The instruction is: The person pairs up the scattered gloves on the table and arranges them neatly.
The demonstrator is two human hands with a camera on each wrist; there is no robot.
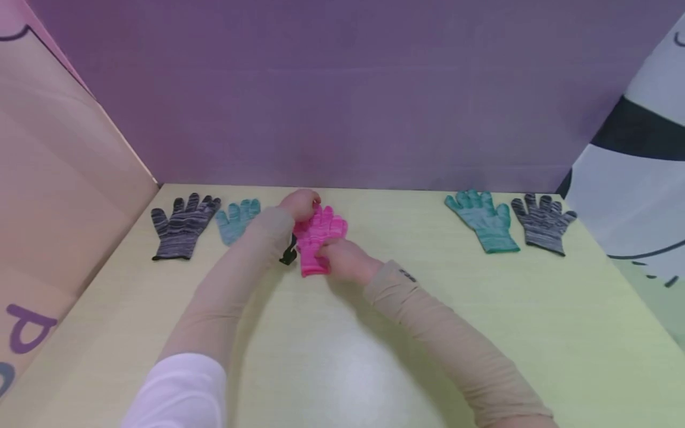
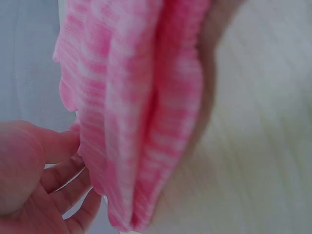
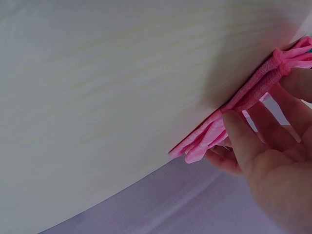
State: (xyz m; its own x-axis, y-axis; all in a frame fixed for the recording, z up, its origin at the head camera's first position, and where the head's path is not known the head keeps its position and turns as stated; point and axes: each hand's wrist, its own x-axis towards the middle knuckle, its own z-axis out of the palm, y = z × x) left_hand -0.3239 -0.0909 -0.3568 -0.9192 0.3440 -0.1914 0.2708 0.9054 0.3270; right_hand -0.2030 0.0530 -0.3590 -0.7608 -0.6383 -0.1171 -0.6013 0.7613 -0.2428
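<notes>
A bright pink knit glove (image 1: 321, 229), streaked with white, is between both hands near the table's back edge, fingers pointing away. My left hand (image 1: 301, 205) pinches it by the finger end; in the left wrist view, that hand's thumb and fingertips (image 2: 63, 146) meet at the edge of the pink fabric. My right hand (image 1: 345, 258) grips it lower down, near the cuff. The right wrist view shows the right hand (image 3: 278, 161) with thumb and fingers on either side of the bunched pink fabric (image 3: 253, 92). Whether one glove or two layered ones are held, I cannot tell.
On the left lie a dark grey glove (image 1: 184, 229) and a teal glove (image 1: 235, 220), partly behind my left arm. A green glove (image 1: 481, 220) and another grey glove (image 1: 544, 223) lie at the right. A purple panel (image 1: 353, 101) rises behind the table (image 1: 342, 356).
</notes>
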